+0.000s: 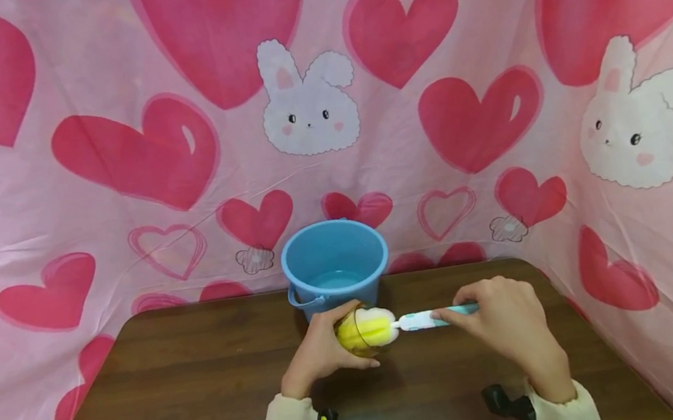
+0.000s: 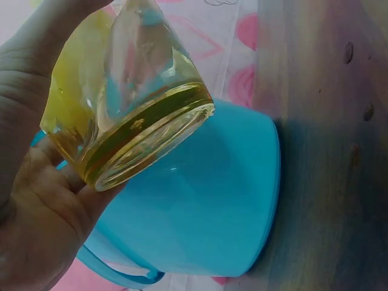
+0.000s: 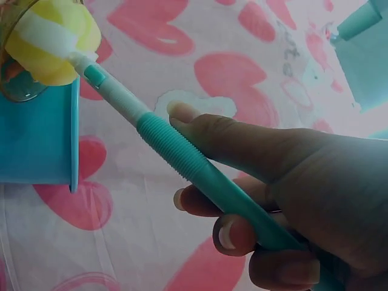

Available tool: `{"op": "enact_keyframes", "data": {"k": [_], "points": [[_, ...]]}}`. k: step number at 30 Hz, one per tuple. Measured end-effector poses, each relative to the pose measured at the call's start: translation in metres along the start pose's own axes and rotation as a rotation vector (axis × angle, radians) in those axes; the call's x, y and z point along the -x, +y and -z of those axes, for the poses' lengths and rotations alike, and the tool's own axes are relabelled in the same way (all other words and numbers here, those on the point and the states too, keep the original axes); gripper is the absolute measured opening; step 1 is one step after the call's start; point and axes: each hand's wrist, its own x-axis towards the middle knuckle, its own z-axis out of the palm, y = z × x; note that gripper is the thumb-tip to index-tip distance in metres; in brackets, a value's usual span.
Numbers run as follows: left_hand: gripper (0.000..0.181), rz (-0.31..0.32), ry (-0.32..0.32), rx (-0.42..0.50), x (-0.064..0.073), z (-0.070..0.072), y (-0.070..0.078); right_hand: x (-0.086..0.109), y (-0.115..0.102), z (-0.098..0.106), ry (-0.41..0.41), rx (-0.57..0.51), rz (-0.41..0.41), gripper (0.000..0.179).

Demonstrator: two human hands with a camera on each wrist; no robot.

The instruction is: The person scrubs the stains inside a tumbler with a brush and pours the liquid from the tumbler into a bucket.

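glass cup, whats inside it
The yellow sponge head of a brush is partly inside the glass cup, partly sticking out. The left grip covers part of the cup, hiding what is there.

Glass (image 3: pixel 23 88) cut off, right wrist view

Cup (image 2: pixel 145 115) appears glossy glass; sponge head (image 1: pixel 376 326), matt foam; brush handle (image 3: pixel 173 147), ribbed plastic; far bucket (image 2: pixel 200 206), smooth plastic; table (image 1: pixel 204 378), wood-grained, faintly glossy; backdrop (image 1: pixel 331 173), creased cloth.

Blue bucket (image 1: pixel 332 240) near the back of the dark wood tabletop (image 1: pixel 204 378), its handle (image 1: pixel 308 302) flopped down, plus a pink curtain (image 1: pixel 384 158) behind everything, covered in red hearts (image 1: pixel 403 30) and kinda cute white bunnies (image 1: pixel 312 133).
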Motion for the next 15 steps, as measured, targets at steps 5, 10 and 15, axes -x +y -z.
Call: {"op": "enact_keyframes", "data": {"k": [5,10,15], "points": [[0.081,0.010,-0.010,0.017,0.001,0.000,0.000,0.000,0.005,0.001,0.040,0.015,0.016,0.032],[0.085,0.029,-0.068,0.061,0.002,0.004,0.001,0.000,0.017,0.007,0.049,-0.020,-0.015,0.032],[0.092,0.065,-0.117,0.097,0.004,0.011,0.001,0.000,0.027,0.011,-0.008,-0.063,-0.087,0.033]]}}
